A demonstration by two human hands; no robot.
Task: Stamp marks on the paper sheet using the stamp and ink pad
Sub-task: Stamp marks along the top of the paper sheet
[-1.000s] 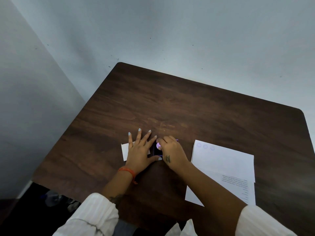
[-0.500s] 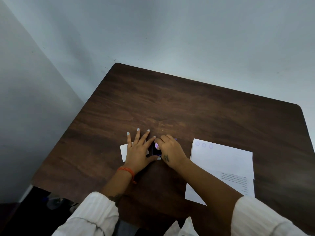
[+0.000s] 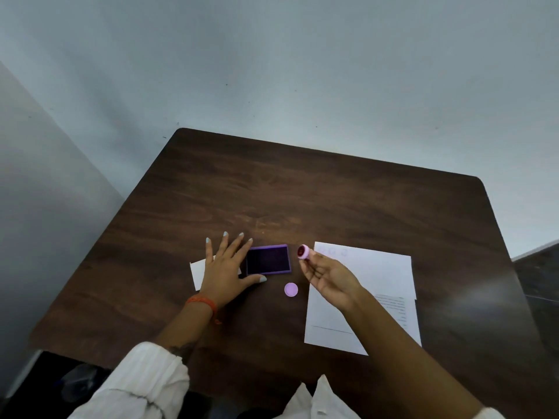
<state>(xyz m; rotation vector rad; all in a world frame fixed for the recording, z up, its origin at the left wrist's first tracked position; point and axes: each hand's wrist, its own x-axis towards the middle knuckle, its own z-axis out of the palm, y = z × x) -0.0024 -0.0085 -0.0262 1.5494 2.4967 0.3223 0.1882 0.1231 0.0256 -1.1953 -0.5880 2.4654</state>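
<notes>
A purple ink pad (image 3: pixel 268 260) with a dark inked face lies open on the brown table (image 3: pixel 302 195). My left hand (image 3: pixel 225 269) rests flat beside it, fingers spread, thumb touching its near left corner. My right hand (image 3: pixel 328 275) is raised, palm up, pinching a small round pink stamp (image 3: pixel 303 252) at the fingertips, its reddish face turned toward me, between the pad and the sheet. The white paper sheet (image 3: pixel 378 276) lies at the right, with faint round marks along its top edge. A round lilac cap (image 3: pixel 291 289) lies on the table below the pad.
A small white card (image 3: pixel 198 272) lies under my left hand. A second, printed sheet (image 3: pixel 402 313) sticks out under the white sheet at the right. Grey walls close off the table's far and left sides.
My right hand lifted the stamp off the ink pad and moved right toward the sheet, turning palm up. The pad and the lilac cap came into sight. My left hand stayed flat.
</notes>
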